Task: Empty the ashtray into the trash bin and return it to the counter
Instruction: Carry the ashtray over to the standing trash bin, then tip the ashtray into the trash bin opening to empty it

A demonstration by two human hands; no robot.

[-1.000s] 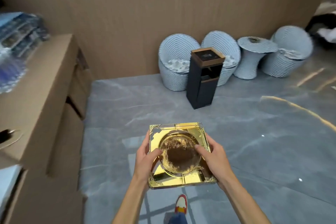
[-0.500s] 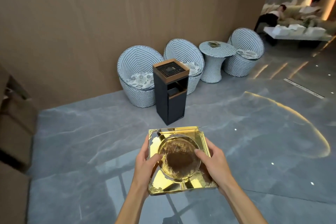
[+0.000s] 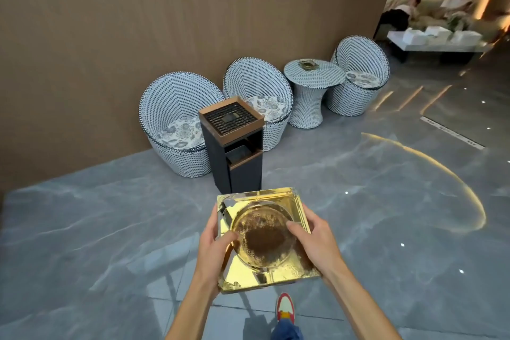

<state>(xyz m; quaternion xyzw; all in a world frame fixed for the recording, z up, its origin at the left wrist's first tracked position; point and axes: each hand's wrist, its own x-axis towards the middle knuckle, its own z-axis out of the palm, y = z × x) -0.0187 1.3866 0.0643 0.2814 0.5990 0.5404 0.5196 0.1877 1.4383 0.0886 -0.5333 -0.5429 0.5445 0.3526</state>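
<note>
A square gold ashtray [image 3: 265, 273] with a round bowl of brown ash is held level in front of me. My left hand [image 3: 215, 248] grips its left edge, thumb on the bowl's rim. My right hand [image 3: 314, 243] grips its right edge, thumb over the rim. Just beyond the ashtray stands a tall black trash bin [image 3: 234, 157] with a brown-framed grille top and an open slot in its front. The counter is out of view.
Three white-and-blue wicker chairs [image 3: 179, 124] and a matching round table [image 3: 311, 91] line the brown wall behind the bin. Grey marble floor [image 3: 82, 229] spreads all around. People sit on a sofa at the far right [image 3: 430, 14]. My shoe [image 3: 285, 309] shows below.
The view has swung right and forward: the cardboard-coloured counter at left has left the frame, and the bin now stands closer, just past the ashtray. Both hands keep the same grip.
</note>
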